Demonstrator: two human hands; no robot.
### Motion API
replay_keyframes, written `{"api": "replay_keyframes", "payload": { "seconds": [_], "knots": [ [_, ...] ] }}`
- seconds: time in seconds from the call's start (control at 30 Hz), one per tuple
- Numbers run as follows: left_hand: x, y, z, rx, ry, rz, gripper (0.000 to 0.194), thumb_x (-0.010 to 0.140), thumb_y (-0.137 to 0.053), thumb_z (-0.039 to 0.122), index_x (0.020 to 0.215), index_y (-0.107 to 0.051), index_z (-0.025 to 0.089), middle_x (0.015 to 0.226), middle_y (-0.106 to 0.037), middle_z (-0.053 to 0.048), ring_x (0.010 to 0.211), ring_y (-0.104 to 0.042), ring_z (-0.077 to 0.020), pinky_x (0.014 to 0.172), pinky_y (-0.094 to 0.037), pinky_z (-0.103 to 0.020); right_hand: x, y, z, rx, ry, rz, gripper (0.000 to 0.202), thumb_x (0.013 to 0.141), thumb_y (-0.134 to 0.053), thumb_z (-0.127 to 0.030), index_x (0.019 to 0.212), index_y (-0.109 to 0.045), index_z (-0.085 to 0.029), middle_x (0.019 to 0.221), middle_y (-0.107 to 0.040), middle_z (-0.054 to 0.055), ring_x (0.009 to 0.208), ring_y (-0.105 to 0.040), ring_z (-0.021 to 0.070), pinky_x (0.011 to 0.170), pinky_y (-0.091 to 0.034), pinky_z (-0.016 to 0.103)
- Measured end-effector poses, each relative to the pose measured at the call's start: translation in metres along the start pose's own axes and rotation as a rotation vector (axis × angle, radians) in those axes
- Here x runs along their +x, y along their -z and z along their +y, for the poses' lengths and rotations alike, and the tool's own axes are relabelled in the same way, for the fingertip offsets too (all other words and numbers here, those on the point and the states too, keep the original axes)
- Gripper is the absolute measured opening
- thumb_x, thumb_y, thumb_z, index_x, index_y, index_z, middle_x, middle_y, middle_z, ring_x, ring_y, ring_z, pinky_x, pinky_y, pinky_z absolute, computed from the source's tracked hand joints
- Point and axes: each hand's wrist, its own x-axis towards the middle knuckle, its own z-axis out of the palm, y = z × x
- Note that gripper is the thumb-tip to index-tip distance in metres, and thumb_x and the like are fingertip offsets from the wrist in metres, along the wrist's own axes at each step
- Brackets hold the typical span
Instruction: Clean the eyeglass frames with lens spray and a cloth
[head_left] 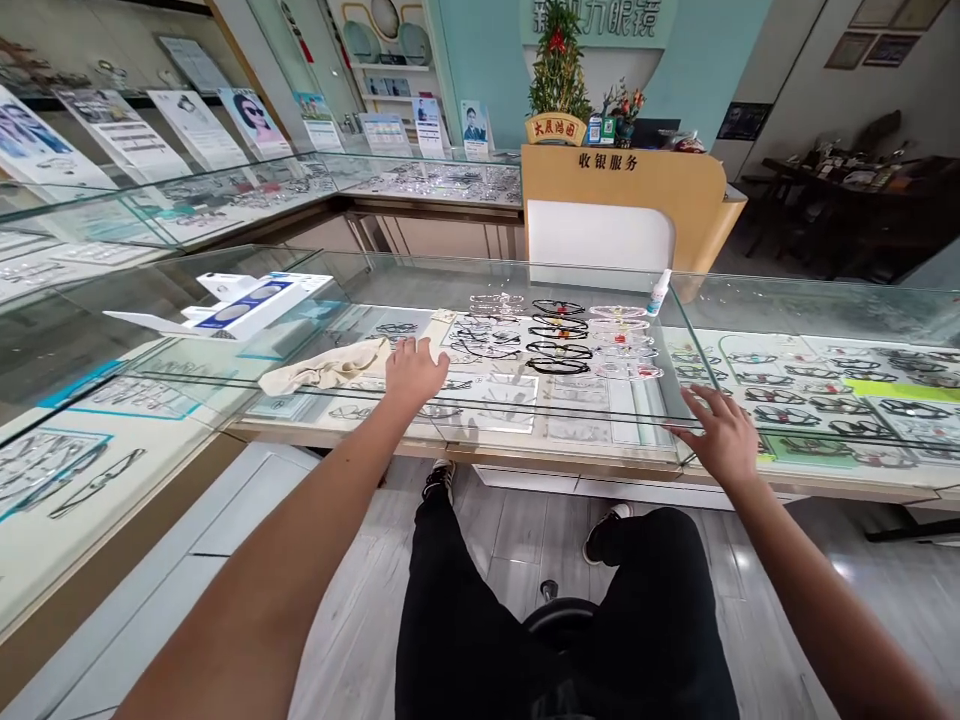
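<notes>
My left hand (415,370) rests on the glass counter top, fingers stretched forward and holding nothing. Beside it on the left lies a crumpled cream cloth (330,367); whether the fingertips touch it I cannot tell. My right hand (718,432) is at the front edge of the glass, fingers apart with nothing in them. Between and beyond the hands, eyeglasses are set out in columns: dark-framed glasses (559,350), thin-framed glasses (484,337) and clear or pinkish glasses (622,340). A small white spray bottle (659,293) stands behind the right column.
An opened white and blue box (247,305) lies on the counter's left part. More eyeglasses (840,405) show under the glass on the right. Behind stands a wooden cashier desk (622,185) with a plant. Below me are a stool (562,618) and the grey floor.
</notes>
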Motion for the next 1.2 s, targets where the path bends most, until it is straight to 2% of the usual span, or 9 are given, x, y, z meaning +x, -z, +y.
{"api": "replay_keyframes", "payload": {
  "seconds": [0.13, 0.23, 0.43, 0.63, 0.73, 0.83, 0.93, 1.07, 1.2],
  "knots": [
    [0.003, 0.0, -0.001, -0.023, 0.01, 0.003, 0.074, 0.106, -0.041, 0.046, 0.164, -0.055, 0.003, 0.178, -0.044, -0.029, 0.169, -0.037, -0.0446, 0.139, -0.029, -0.06, -0.006, -0.005, -0.016, 0.034, -0.091, 0.011, 0.062, 0.113, -0.05, -0.059, 0.157, -0.071, -0.02, 0.162, -0.07, 0.017, 0.155, -0.06, 0.0422, 0.125, -0.047, 0.058],
    [0.002, 0.002, -0.001, -0.014, 0.003, 0.013, 0.073, 0.106, -0.042, 0.044, 0.164, -0.056, 0.002, 0.177, -0.046, -0.029, 0.168, -0.039, -0.0446, 0.139, -0.029, -0.059, -0.013, -0.009, -0.031, 0.025, -0.102, 0.045, 0.06, 0.116, -0.047, -0.052, 0.158, -0.069, -0.017, 0.163, -0.068, 0.017, 0.158, -0.059, 0.0387, 0.13, -0.045, 0.057],
    [-0.003, 0.012, -0.001, -0.039, -0.005, -0.107, 0.079, 0.112, -0.032, 0.052, 0.172, -0.045, 0.001, 0.186, -0.031, -0.028, 0.175, -0.025, -0.0438, 0.142, -0.02, -0.059, -0.025, -0.019, -0.056, -0.021, 0.051, 0.208, 0.047, 0.115, -0.054, -0.032, 0.157, -0.069, -0.018, 0.157, -0.074, 0.012, 0.152, -0.066, 0.0356, 0.126, -0.052, 0.053],
    [-0.003, 0.016, 0.001, -0.016, 0.012, -0.162, 0.077, 0.116, -0.031, 0.048, 0.175, -0.038, 0.0, 0.188, -0.023, -0.027, 0.176, -0.019, -0.0432, 0.142, -0.017, -0.059, -0.015, -0.013, -0.073, -0.004, 0.206, 0.168, 0.05, 0.114, -0.058, -0.028, 0.163, -0.063, -0.018, 0.162, -0.07, 0.011, 0.152, -0.066, 0.0322, 0.125, -0.053, 0.048],
    [-0.001, 0.013, -0.001, 0.017, 0.022, -0.155, 0.077, 0.115, -0.03, 0.048, 0.176, -0.038, 0.001, 0.188, -0.023, -0.026, 0.177, -0.019, -0.0424, 0.142, -0.017, -0.058, -0.006, -0.008, -0.066, 0.015, 0.28, 0.13, 0.047, 0.114, -0.057, -0.027, 0.16, -0.065, -0.017, 0.163, -0.07, 0.01, 0.152, -0.067, 0.03, 0.124, -0.054, 0.046],
    [0.001, 0.008, -0.007, 0.051, 0.02, -0.145, 0.079, 0.114, -0.028, 0.049, 0.177, -0.039, 0.003, 0.188, -0.024, -0.025, 0.177, -0.021, -0.0418, 0.142, -0.019, -0.057, -0.004, -0.006, -0.048, 0.004, 0.254, 0.117, 0.049, 0.114, -0.057, -0.025, 0.163, -0.062, -0.019, 0.163, -0.07, 0.01, 0.151, -0.068, 0.0299, 0.124, -0.054, 0.047],
    [0.002, 0.002, -0.015, 0.072, 0.001, -0.121, 0.081, 0.113, -0.026, 0.052, 0.175, -0.042, 0.003, 0.187, -0.027, -0.025, 0.176, -0.023, -0.0421, 0.141, -0.022, -0.057, -0.01, -0.007, -0.032, -0.043, 0.17, 0.15, 0.062, 0.115, -0.057, -0.026, 0.176, -0.045, -0.023, 0.163, -0.07, 0.011, 0.148, -0.07, 0.0308, 0.121, -0.054, 0.048],
    [0.003, -0.004, -0.023, 0.094, -0.015, -0.105, 0.088, 0.11, -0.021, 0.057, 0.174, -0.043, 0.001, 0.187, -0.029, -0.025, 0.176, -0.025, -0.0427, 0.141, -0.024, -0.058, -0.017, -0.01, -0.028, -0.065, 0.16, 0.183, 0.077, 0.117, -0.057, -0.022, 0.185, -0.022, -0.03, 0.16, -0.072, 0.008, 0.144, -0.073, 0.0288, 0.119, -0.054, 0.045],
    [0.002, -0.007, -0.028, 0.101, -0.029, -0.087, 0.093, 0.107, -0.018, 0.059, 0.172, -0.046, -0.001, 0.185, -0.033, -0.027, 0.174, -0.028, -0.0442, 0.14, -0.026, -0.06, -0.019, -0.01, -0.034, -0.068, 0.151, 0.187, 0.081, 0.116, -0.058, -0.019, 0.186, -0.018, -0.032, 0.159, -0.073, 0.007, 0.142, -0.075, 0.029, 0.119, -0.053, 0.045]
  ]
}}
